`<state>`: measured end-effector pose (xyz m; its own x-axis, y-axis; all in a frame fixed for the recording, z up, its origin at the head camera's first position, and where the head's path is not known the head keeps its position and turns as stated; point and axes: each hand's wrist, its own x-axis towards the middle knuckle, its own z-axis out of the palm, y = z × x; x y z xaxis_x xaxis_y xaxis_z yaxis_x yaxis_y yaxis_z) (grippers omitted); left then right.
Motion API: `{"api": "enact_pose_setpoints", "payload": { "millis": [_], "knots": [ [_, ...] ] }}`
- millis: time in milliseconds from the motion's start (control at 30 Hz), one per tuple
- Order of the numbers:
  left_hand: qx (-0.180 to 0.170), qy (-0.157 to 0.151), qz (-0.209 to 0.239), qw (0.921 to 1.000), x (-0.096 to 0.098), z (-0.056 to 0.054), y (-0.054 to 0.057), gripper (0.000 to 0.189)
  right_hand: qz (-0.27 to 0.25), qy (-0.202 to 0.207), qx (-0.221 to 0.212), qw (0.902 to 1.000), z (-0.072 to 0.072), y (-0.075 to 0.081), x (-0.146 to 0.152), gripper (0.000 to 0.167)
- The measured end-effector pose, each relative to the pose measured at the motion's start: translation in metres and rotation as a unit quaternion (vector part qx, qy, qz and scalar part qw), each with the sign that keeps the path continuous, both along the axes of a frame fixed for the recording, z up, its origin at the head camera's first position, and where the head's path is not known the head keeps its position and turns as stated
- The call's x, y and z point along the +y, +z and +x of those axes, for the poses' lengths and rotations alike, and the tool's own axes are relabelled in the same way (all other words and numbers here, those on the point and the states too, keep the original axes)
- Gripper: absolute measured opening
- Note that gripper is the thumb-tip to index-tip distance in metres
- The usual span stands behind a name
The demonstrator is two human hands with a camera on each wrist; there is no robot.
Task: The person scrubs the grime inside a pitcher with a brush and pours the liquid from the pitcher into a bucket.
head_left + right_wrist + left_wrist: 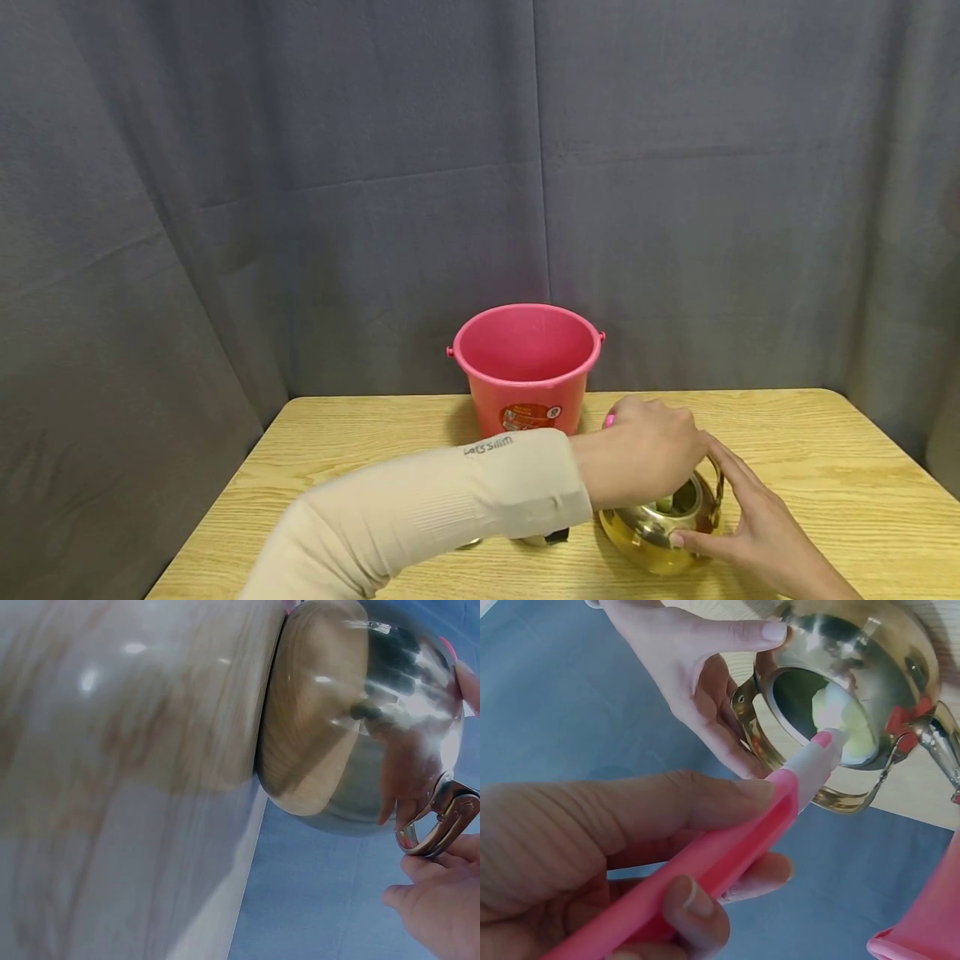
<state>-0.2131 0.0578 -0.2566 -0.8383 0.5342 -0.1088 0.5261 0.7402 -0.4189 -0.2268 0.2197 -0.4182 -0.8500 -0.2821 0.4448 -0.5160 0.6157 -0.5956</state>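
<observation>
My left hand (647, 450) grips the pink handle of a sponge brush (739, 844), thumb on top and fingers curled below. Its white neck reaches into the mouth of a shiny gold kettle (651, 546), where a pale yellow-green sponge head (855, 731) shows inside. My right hand (757, 517) steadies the kettle, its thumb on the body near the rim and its fingers at the kettle's handle (454, 821). The kettle sits on the table with its lid off. In the left wrist view, red material wraps the base of the spout (941, 746).
A pink bucket (525, 379) with a label stands behind my left forearm. Two small items are mostly hidden by the cream sleeve (420, 500), one with a black part (557, 537). The wood-grain table (817, 450) ends at a grey curtain (675, 208).
</observation>
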Motion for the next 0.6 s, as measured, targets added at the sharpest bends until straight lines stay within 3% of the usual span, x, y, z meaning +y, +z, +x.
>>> {"api": "enact_pose_setpoints", "payload": {
  "millis": [333, 600],
  "knots": [
    [0.023, -0.022, 0.016, 0.9994, -0.016, 0.001, -0.002, 0.02, 0.005, 0.002, -0.009, 0.9999, 0.0, 0.002, 0.0, 0.117],
    [0.026, -0.038, 0.039, 0.9982, -0.024, 0.001, -0.002, 0.017, 0.0, 0.002, 0.012, 0.9999, 0.0, -0.001, 0.001, 0.116]
  ]
}}
